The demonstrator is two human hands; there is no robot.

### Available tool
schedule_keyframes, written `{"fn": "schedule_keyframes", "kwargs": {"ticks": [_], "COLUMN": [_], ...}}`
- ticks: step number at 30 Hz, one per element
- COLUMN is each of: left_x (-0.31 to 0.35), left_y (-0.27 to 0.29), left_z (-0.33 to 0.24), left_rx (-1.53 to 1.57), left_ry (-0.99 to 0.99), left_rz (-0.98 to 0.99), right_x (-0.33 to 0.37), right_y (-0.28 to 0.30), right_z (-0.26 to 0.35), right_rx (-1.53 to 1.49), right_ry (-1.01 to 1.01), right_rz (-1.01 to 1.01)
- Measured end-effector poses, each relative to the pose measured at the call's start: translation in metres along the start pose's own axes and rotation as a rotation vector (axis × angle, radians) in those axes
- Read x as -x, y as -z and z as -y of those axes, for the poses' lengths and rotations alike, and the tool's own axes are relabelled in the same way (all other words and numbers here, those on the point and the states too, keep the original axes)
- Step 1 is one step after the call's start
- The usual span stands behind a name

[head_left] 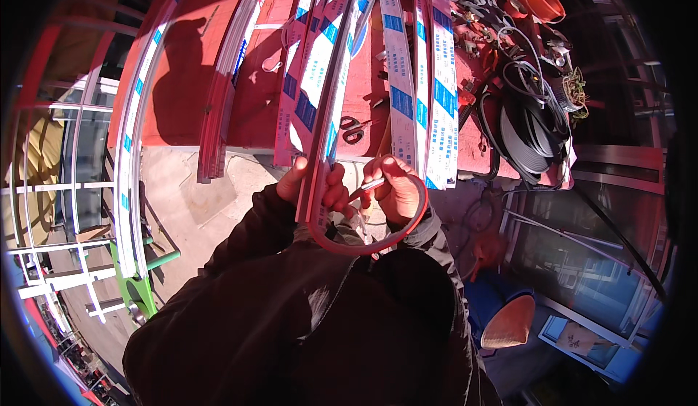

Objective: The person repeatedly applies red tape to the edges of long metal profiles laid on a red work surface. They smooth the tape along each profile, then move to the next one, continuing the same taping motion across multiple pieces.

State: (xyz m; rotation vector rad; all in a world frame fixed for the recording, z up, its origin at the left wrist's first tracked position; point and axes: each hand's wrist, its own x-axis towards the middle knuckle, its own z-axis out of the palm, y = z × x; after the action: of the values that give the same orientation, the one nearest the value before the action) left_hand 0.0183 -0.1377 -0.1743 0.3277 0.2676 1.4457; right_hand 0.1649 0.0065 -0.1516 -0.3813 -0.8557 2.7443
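Observation:
My left hand (pixel 292 181) is closed round the near end of a long metal profile (pixel 329 126), which runs away from me over the red table. A narrow flexible strip (pixel 371 249), reddish in this light, bends in a loop from that end round to my right hand (pixel 400 197). My right fingers are curled by the strip, and a slim silvery piece (pixel 372 185) shows at their tips; its kind is unclear. Just beyond the hands, dark-handled scissors (pixel 353 131) lie on the table (pixel 182 126).
Several film-covered profiles (pixel 401 64) lie lengthwise on the table, some overhanging its near edge. At the right are a coil of black strip (pixel 529 133), loose small parts and an orange bucket (pixel 544 0). A green stand (pixel 134 282) is at the left; framed glass panels (pixel 574 260) stand right.

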Motion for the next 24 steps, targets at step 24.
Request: {"fn": "schedule_keyframes", "kwargs": {"ticks": [24], "left_x": [0.031], "left_y": [-0.004], "left_z": [-0.064], "left_rx": [0.26], "left_ry": [0.028], "left_rz": [0.089], "right_x": [-0.127], "right_y": [0.149], "right_z": [-0.1], "right_rx": [2.075], "right_ry": [-0.346], "right_rz": [-0.519]}}
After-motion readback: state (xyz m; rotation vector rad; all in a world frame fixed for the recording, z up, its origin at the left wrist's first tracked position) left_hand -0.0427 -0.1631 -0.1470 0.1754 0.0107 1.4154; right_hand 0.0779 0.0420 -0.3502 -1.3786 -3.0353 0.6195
